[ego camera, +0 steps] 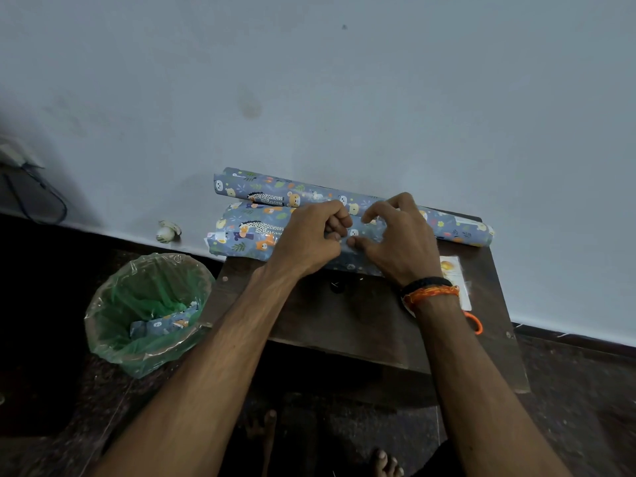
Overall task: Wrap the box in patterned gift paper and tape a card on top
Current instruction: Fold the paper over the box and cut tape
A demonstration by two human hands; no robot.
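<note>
The wrapped box lies at the far edge of the dark surface, its left end poking past the edge. Both hands meet on top: the left hand curls and pinches the paper, and the right hand pinches it too. A paper roll lies against the wall. A card sits by the right edge. A green-lined bin stands on the floor, left.
</note>
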